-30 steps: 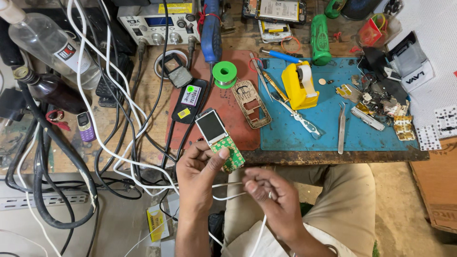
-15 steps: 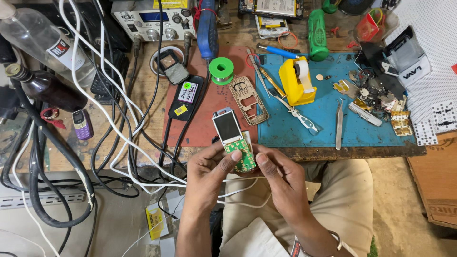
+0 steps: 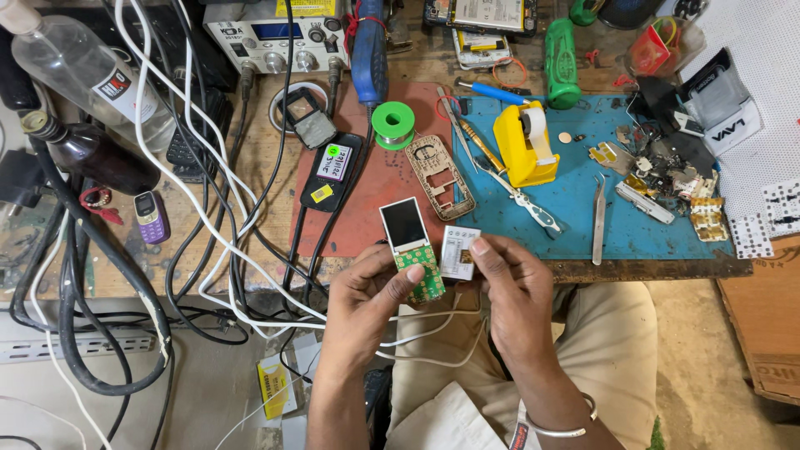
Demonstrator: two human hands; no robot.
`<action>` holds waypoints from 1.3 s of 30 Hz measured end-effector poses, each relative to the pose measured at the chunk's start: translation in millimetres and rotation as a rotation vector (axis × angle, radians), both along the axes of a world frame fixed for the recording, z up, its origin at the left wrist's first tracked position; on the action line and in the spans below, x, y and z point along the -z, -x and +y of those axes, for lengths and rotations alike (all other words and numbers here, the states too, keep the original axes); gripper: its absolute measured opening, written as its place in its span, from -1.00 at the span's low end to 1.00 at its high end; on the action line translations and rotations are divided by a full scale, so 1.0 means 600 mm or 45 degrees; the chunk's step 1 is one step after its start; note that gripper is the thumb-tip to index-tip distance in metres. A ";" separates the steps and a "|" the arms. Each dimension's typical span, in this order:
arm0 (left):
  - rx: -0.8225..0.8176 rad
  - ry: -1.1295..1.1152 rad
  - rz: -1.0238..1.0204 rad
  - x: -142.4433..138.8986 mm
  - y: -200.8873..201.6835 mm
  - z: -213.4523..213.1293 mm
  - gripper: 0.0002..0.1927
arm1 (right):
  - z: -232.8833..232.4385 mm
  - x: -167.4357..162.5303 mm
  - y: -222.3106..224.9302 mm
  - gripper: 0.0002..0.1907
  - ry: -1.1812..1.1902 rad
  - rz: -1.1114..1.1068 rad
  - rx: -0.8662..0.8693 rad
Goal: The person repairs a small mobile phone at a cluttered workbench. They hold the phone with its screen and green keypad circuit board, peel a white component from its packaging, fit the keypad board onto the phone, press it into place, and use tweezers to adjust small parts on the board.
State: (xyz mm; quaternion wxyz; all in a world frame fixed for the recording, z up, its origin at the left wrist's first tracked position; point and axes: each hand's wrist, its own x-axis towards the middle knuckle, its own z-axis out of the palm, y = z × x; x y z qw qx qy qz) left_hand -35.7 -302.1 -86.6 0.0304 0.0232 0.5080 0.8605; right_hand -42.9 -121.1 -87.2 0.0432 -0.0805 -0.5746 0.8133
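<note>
My left hand (image 3: 367,300) holds a bare phone circuit board (image 3: 413,250), green at the bottom with a small dark screen at the top. It sits at the front edge of the workbench, over the red mat (image 3: 375,192). My right hand (image 3: 512,292) pinches a small grey rectangular battery (image 3: 459,252) right beside the board, touching its right edge. White wires (image 3: 425,333) loop under both hands, across my lap.
A phone frame (image 3: 440,177), green solder spool (image 3: 393,123), yellow tape dispenser (image 3: 523,143), tweezers (image 3: 599,218) and loose parts (image 3: 658,175) lie on the red and blue mats (image 3: 575,192). Cables (image 3: 217,208), bottles (image 3: 79,58) and a power supply (image 3: 275,33) crowd the left side.
Both hands have risen to the bench edge with the circuit board. My right hand has let go of the white wire and now holds the grey battery against the board.
</note>
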 end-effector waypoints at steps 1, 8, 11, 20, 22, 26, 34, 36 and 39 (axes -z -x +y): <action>-0.036 0.045 -0.012 0.009 0.003 -0.011 -0.73 | -0.010 0.009 0.003 -0.75 0.023 0.022 0.003; -0.317 0.871 0.110 0.022 0.049 -0.114 -0.78 | -0.059 0.061 0.027 -0.76 0.064 0.167 -0.050; -0.376 1.152 0.163 0.010 0.073 -0.101 -0.77 | -0.048 0.110 0.033 -0.77 0.068 0.177 -0.066; -0.470 1.305 0.172 -0.074 0.047 -0.010 -0.71 | 0.057 0.001 -0.025 -0.79 0.090 0.157 -0.024; -0.495 1.336 0.121 -0.069 0.049 -0.003 -0.69 | 0.063 0.006 -0.023 -0.80 0.097 0.173 -0.028; -0.530 1.377 0.065 -0.073 0.034 0.017 -0.70 | 0.092 0.008 -0.027 -0.82 0.142 0.227 -0.074; -0.631 1.376 0.049 -0.114 -0.011 0.018 -0.68 | 0.089 -0.026 -0.042 -0.83 0.165 0.212 -0.115; -0.673 1.360 0.075 -0.127 -0.013 0.032 -0.64 | 0.101 -0.029 -0.036 -0.83 0.150 0.207 -0.086; -0.684 1.149 0.078 -0.136 -0.010 0.050 -0.57 | 0.129 -0.021 -0.021 -0.83 0.131 0.211 -0.074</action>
